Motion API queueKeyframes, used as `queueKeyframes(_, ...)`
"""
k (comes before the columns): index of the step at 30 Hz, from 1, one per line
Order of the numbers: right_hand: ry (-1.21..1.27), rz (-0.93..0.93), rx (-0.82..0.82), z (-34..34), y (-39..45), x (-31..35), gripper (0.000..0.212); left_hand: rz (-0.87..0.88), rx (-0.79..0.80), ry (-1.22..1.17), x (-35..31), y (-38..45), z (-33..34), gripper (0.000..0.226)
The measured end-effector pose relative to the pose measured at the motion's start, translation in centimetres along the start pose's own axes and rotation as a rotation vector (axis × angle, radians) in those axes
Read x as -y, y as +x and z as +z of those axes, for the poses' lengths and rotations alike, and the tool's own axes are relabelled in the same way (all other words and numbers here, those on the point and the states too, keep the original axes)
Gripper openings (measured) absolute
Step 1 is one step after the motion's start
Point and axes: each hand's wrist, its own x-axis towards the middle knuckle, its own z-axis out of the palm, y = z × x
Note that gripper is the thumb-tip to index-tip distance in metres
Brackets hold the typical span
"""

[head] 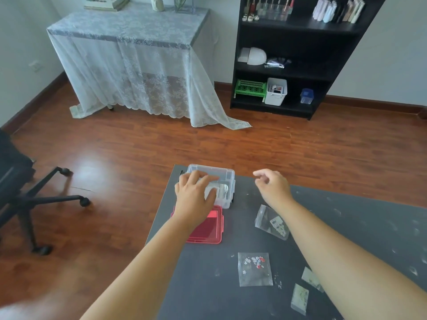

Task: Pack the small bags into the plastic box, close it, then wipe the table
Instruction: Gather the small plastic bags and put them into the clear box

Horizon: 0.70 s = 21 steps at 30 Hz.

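Note:
A clear plastic box (225,175) stands open at the far left corner of the dark grey table (346,215). My left hand (195,195) reaches into it and presses on small bags (219,190) inside. Its pink lid (209,227) lies flat just in front of the box, partly under my left wrist. My right hand (272,187) hovers to the right of the box, fingers loosely curled, holding nothing. Loose small bags lie on the table: one (271,221) beside my right forearm, one with white and red flowers (254,269) nearer, two greenish ones (300,299) at the front right.
The table's left edge drops to a wooden floor. A black office chair (27,192) stands at the left. Behind are a lace-covered table (129,54) and a black shelf (295,58) with bins. Tiny bits speckle the tabletop.

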Motion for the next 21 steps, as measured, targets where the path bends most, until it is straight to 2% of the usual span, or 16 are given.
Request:
queueKeyframes(2,-0.012,0.066,0.11,-1.2,-1.0,-2.7,0.022,0.092,0.034,-0.084,-1.4,-2.3,0.3,0.025)
queueKeyframes(4,-0.071,0.078,0.178,-1.9,-2.0,-5.1,0.024,0.179,0.214,-0.117,-2.7,-5.1,1.0,0.024)
queueKeyframes(7,-0.201,0.036,0.247,-2.1,-3.3,-7.2,0.035,0.192,0.518,0.044,-4.1,-8.9,2.7,0.042)
queueKeyframes(9,-0.314,0.008,0.275,-2.1,-3.9,-7.8,0.042,0.172,0.613,0.155,-4.6,-10.6,3.8,0.057)
queueKeyframes(12,-0.43,-0.035,0.282,-2.0,-4.4,-8.4,0.044,0.184,0.627,0.265,-5.2,-11.6,4.7,0.07)
queueKeyframes(16,-0.445,-0.053,0.242,-2.2,-4.8,-9.2,0.044,0.164,0.627,0.359,-6.3,-11.8,5.7,0.082)
queueKeyframes(21,-0.425,0.028,0.228,-1.9,-5.0,-9.2,0.049,0.076,0.657,0.405,-7.4,-11.6,6.6,0.083)
